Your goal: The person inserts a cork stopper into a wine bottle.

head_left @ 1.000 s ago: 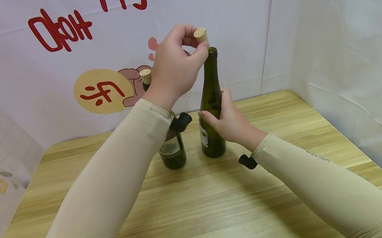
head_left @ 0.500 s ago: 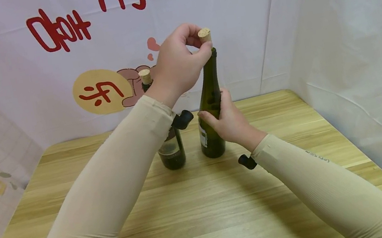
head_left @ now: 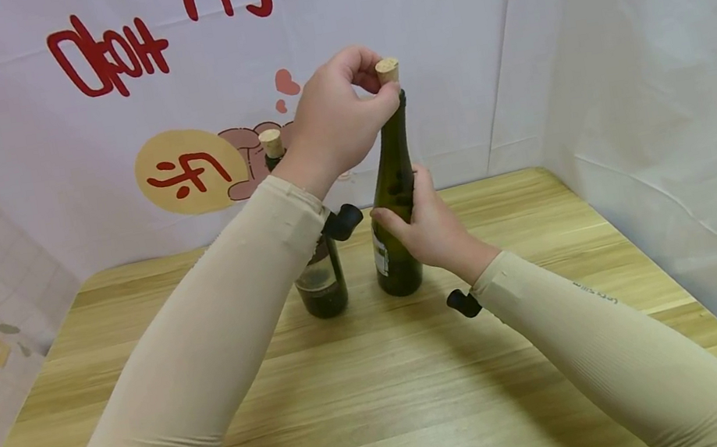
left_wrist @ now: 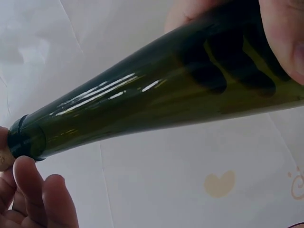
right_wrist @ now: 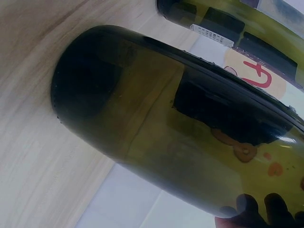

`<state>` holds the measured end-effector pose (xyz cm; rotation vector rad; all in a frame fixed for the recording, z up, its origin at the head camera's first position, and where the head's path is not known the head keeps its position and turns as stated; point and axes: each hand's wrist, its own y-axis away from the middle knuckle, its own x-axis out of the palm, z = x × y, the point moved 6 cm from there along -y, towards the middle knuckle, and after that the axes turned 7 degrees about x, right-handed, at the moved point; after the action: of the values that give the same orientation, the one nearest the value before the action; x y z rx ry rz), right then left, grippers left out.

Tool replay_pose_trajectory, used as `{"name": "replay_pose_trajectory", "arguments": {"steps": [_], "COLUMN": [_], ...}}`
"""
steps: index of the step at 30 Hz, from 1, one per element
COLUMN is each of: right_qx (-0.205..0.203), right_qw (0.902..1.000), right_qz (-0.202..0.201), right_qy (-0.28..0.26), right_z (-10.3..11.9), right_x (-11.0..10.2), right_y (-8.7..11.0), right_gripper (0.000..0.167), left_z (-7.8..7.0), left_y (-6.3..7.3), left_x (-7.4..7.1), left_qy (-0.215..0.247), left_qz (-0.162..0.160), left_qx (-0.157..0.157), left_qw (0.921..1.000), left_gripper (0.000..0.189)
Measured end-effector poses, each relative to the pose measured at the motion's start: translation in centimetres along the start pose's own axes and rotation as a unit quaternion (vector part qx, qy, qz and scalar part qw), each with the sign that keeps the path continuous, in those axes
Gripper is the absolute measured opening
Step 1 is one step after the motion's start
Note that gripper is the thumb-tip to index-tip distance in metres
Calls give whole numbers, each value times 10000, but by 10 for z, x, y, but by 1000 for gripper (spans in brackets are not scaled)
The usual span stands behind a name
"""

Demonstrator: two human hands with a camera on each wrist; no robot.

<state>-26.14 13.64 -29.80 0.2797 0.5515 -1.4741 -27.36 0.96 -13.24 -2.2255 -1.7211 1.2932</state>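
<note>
In the head view my left hand point(head_left: 343, 111) pinches a cork point(head_left: 387, 70) between thumb and fingers at the mouth of a green wine bottle point(head_left: 393, 162). The left wrist view has the cork point(left_wrist: 4, 159) in line with the bottle's mouth, its lower part hidden. My right hand point(head_left: 434, 233) grips that bottle round its body, fingertips showing through the glass in the left wrist view. The bottle stands upright on the table. To its left is a second dark bottle point(head_left: 325, 296), a cork point(head_left: 271, 143) sticking out of its neck; my left forearm hides its middle.
The wooden table point(head_left: 360, 405) ends at a white printed cloth point(head_left: 446, 66) close behind the bottles. Another white sheet point(head_left: 685, 90) hangs along the right side. Both sleeved forearms reach across the table from the front, each with a black wrist camera.
My left hand has shifted slightly right with the cork, which now sits a little lower, over the bottle's mouth. My right hand has kept its hold on the bottle.
</note>
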Motion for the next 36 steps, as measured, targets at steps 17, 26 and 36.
{"name": "replay_pose_trajectory", "arguments": {"steps": [17, 26, 36], "right_qx": [12, 87, 103], "right_qw": [10000, 9999, 9999], "right_qz": [45, 55, 80], "right_qy": [-57, -30, -23], "right_z": [0, -1, -1], "right_x": [0, -1, -1], "right_y": [-1, -2, -3], "right_gripper": [71, 72, 73], "left_z": [1, 4, 3], "left_y": [-3, -2, -5], "left_x": [3, 5, 5], "left_qy": [65, 37, 196], "left_qz": [129, 152, 54], "left_qx": [-42, -135, -154], "left_qw": [9999, 9998, 9997], "left_gripper": [20, 22, 24]}}
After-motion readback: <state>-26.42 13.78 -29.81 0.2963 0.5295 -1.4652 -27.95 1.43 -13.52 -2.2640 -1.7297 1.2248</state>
